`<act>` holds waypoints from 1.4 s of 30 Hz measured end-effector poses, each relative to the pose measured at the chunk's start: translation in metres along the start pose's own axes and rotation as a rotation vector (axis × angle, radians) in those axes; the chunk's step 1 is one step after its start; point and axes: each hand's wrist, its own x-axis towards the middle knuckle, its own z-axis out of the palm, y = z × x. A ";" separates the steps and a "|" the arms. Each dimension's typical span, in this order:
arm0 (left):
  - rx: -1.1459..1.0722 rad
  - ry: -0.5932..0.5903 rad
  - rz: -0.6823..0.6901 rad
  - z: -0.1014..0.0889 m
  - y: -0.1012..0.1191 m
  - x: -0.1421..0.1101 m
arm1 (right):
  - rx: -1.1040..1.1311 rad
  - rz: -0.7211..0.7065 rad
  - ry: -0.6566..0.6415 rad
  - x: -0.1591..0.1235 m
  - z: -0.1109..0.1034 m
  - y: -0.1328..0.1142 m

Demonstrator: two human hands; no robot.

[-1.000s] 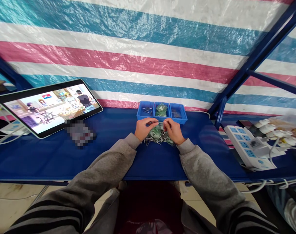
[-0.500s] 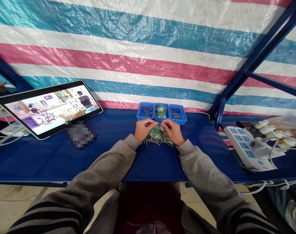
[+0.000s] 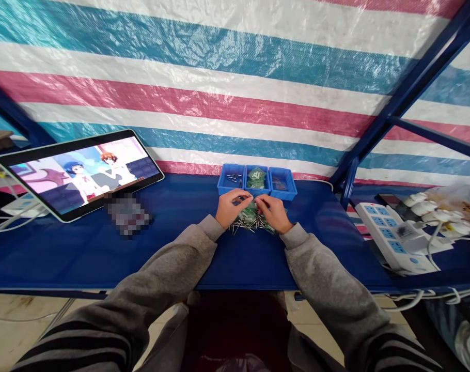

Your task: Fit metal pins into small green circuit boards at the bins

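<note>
My left hand [image 3: 230,206] and my right hand [image 3: 271,211] meet fingertip to fingertip over a small heap of green pieces [image 3: 249,212] and thin metal pins [image 3: 243,225] on the blue table [image 3: 181,243]. Both hands are closed in a pinch around a tiny part between them, too small to name. Just behind the hands sit three small blue bins [image 3: 257,181]: the left one holds metal pins, the middle one green pieces, the right one something dark.
A tablet [image 3: 80,171] playing a cartoon leans at the left, with a blurred object [image 3: 127,213] in front of it. White power strips [image 3: 393,232] with plugs and cables lie at the right. A striped tarp [image 3: 219,93] and blue frame posts [image 3: 378,119] back the table.
My fingertips have drawn closer together above the heap. The picture on the tablet has switched to another scene.
</note>
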 end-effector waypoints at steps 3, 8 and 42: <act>0.024 0.005 0.015 0.000 0.000 0.000 | -0.026 0.035 0.054 0.001 0.000 0.001; 0.087 -0.056 0.028 -0.003 0.001 -0.001 | -0.004 0.094 0.204 0.003 -0.004 0.004; 0.091 -0.017 -0.024 -0.003 -0.006 0.000 | 0.050 0.053 0.107 0.001 -0.002 0.002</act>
